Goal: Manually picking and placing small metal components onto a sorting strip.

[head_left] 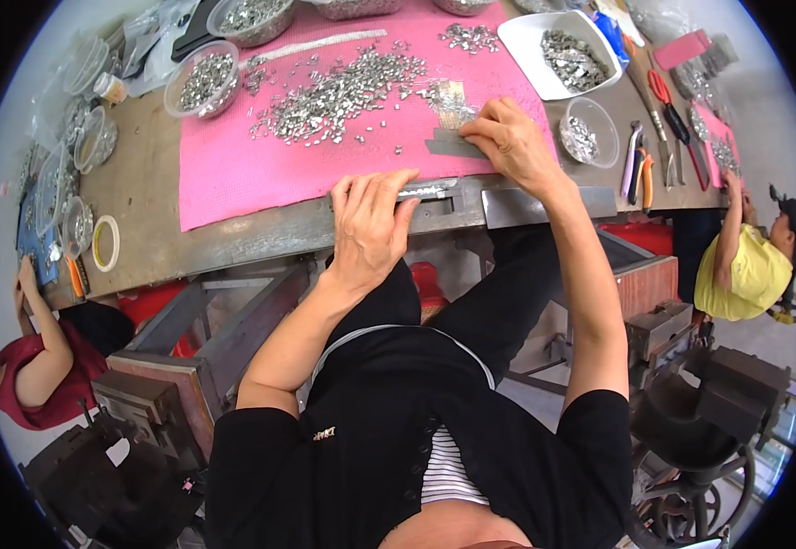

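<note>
My left hand [368, 224] lies over the left end of a narrow metal fixture [436, 193] at the bench's front edge. Its fingers are together and curled over the edge, with the thumb beside a row of shiny bits in the fixture. Farther right, my right hand [512, 142] pinches at a flat grey strip [451, 145] on the pink mat [220, 178]; the fingertips partly hide the strip. Just beyond it lies a yellowish patch [451, 96] with small silvery bits on it. A wide pile of small silvery metal pieces [343, 96] spreads across the mat.
Clear tubs of metal pieces [204, 80] and a white tray [517, 41] stand around the mat. Pliers [647, 174] and red-handled scissors [660, 87] lie right. A tape roll [105, 243] is left. A metal plate [512, 209] sits at the front edge. Co-workers sit on both sides.
</note>
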The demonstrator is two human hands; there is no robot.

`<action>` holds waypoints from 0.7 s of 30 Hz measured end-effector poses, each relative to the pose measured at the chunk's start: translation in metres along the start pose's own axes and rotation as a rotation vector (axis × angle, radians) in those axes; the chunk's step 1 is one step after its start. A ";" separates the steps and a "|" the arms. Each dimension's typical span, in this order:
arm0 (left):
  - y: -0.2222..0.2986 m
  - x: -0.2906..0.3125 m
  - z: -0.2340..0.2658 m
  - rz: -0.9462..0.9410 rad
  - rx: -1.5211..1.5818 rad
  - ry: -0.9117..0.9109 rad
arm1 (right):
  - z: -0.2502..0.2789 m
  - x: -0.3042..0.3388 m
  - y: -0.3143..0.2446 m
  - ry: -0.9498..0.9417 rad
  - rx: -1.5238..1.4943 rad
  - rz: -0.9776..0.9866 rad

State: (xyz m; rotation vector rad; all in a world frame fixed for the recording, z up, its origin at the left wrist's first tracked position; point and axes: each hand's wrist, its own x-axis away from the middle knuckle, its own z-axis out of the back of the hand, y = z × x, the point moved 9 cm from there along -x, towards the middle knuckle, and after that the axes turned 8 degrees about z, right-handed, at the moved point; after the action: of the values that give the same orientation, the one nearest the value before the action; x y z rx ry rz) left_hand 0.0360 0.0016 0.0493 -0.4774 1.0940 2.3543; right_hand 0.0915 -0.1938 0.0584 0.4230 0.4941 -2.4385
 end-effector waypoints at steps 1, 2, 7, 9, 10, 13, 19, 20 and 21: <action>0.001 0.000 0.000 -0.010 0.002 0.006 | -0.004 0.000 -0.002 -0.001 -0.009 0.002; 0.001 0.001 0.000 -0.024 0.009 0.010 | -0.004 0.000 -0.004 0.022 0.015 0.014; -0.002 0.003 -0.002 -0.011 0.017 -0.010 | 0.002 0.002 -0.033 0.194 -0.112 -0.038; -0.002 0.003 -0.002 -0.011 0.020 -0.005 | -0.004 0.012 -0.048 0.261 -0.378 -0.155; -0.002 0.003 -0.003 -0.007 0.019 -0.006 | -0.005 0.014 -0.063 0.293 -0.408 -0.108; -0.001 0.003 -0.003 0.001 0.003 -0.005 | -0.015 0.022 -0.079 0.310 -0.392 -0.122; -0.002 0.002 -0.002 0.011 0.014 -0.004 | -0.018 0.022 -0.079 0.318 -0.346 -0.117; -0.002 0.002 -0.002 0.014 0.018 -0.011 | -0.018 0.022 -0.080 0.318 -0.346 -0.116; -0.002 0.002 -0.002 0.014 0.018 -0.010 | -0.018 0.022 -0.081 0.315 -0.315 -0.104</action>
State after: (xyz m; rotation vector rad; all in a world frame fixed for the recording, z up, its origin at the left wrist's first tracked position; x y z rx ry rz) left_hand 0.0362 0.0016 0.0456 -0.4520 1.1167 2.3546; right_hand 0.0278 -0.1363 0.0539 0.6616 1.0412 -2.3429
